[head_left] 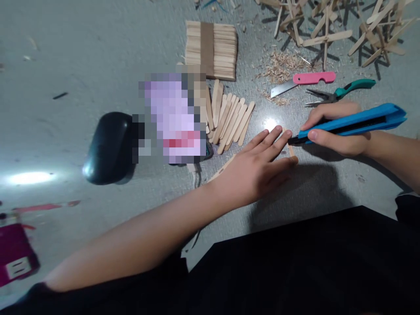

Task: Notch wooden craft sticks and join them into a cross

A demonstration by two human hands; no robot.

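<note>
My left hand (264,168) is palm down on the table, its fingers stretched out. Index fingertip and thumb press a wooden craft stick (290,151) against the surface; much of the stick is covered. In my right hand (344,138) is a blue utility knife (357,122), gripped between thumb and fingers. Its black front end is at the stick, beside my left index fingertip; whether the blade touches the wood cannot be made out. Another craft stick (223,168) lies partly under my left wrist.
Loose craft sticks (234,120) fan out below a banded bundle (226,50). A pixelated phone (177,113) and black mouse (110,148) sit left. A pink folding saw (313,78), green-handled pliers (352,89), wood shavings (280,65) and stick assemblies (326,38) lie beyond my right hand.
</note>
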